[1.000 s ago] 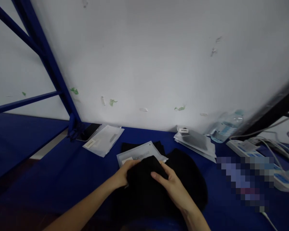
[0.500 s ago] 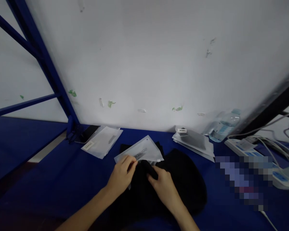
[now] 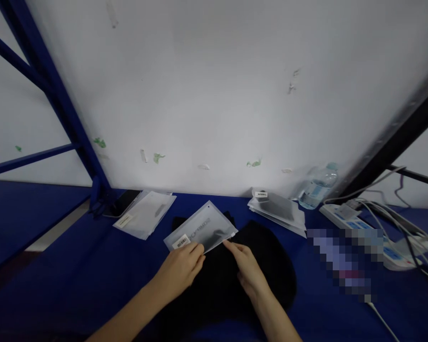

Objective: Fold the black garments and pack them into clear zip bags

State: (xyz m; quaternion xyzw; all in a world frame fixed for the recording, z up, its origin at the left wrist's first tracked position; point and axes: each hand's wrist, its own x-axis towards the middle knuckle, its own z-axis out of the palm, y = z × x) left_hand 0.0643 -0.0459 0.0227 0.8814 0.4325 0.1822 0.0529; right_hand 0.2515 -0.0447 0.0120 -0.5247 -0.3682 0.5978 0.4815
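Note:
A frosted plastic zip bag (image 3: pixel 199 225) with mirrored lettering and a barcode label (image 3: pixel 181 241) lies tilted over a heap of black fabric (image 3: pixel 267 266). Something dark shows through it near its zip edge. My left hand (image 3: pixel 185 266) is closed on the near edge of the bag, beside the label. At the bag's right corner, by the small zip slider, the thumb and finger of my right hand (image 3: pixel 248 266) pinch the edge. Both hands are above the black fabric.
Left at the back lie a stack of frosted bags (image 3: pixel 146 216) and a phone (image 3: pixel 125 202). Filled bags (image 3: pixel 278 211), a water bottle (image 3: pixel 318 186) and a power strip (image 3: pixel 356 228) with cables stand to the right. A white wall (image 3: pixel 207 95) rises behind the blue table (image 3: pixel 128 280).
The black item that my right hand held at the bag's mouth now shows inside the bag. My right hand has moved to the zip corner, and the barcode label has come into view.

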